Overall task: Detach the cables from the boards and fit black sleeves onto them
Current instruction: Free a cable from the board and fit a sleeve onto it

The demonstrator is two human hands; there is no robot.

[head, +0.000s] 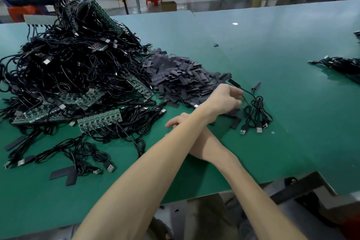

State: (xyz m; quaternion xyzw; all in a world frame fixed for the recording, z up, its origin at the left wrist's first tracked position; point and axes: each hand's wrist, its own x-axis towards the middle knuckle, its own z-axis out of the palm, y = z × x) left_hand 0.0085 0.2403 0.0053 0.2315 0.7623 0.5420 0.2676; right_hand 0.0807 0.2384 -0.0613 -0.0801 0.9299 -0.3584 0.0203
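Note:
My arms are crossed over the green table (272,48). My left hand (226,100) reaches right, fingers curled round a thin black cable (248,91) whose end wears a black sleeve (233,83). That cable runs down into a small bundle of cables (257,115) with USB plugs. My right hand (175,121) reaches left under the left forearm; only its fingertips show, close to a green board (99,121). A big tangle of cables and boards (74,68) fills the left side. Beside it lies a heap of black sleeves (179,76).
Loose cables (85,158) and two flat sleeves (64,174) lie near the front left edge. Another cable bundle (339,65) sits at the far right. A person sits at the back left, with benches, red stools and boxes beyond the table.

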